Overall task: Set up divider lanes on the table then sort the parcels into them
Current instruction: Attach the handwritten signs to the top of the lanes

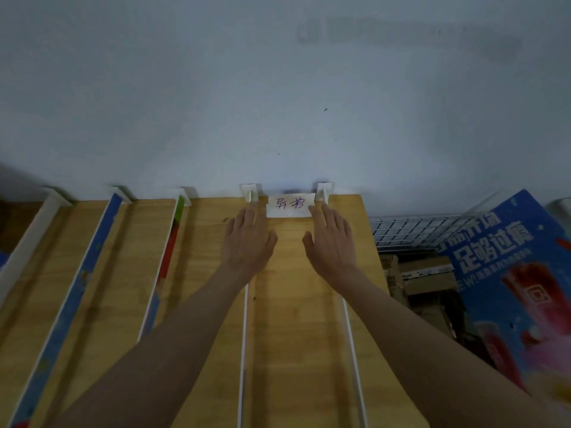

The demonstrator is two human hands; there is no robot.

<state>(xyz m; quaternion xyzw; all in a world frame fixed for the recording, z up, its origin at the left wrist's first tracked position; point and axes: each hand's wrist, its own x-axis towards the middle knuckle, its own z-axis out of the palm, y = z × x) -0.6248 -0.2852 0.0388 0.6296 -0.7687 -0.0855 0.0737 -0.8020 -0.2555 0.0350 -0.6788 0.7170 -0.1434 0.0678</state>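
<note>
Dividers stand on edge across the wooden desk, running from the near edge to the far edge, where each ends at a small white bracket against the wall. We count five: a white one near the left edge, a blue one, one printed in red and green, then two thin white ones toward the right edge. The lanes between them hold only bare wood.

At the far edge, between the last two dividers, a white label with purple handwriting lies flat on the desk. Our left hand lies palm down with straight fingers, its fingertips at the label's left end and over the divider there. Our right hand mirrors it, fingers straight, tips at the label's right end. Neither hand has a grip on anything; both are released and flat, thumbs pointing inward toward each other.

Past the desk's right edge sits a wire basket holding cardboard parcels. A large blue box with printed characters and a red drink picture leans over it.
</note>
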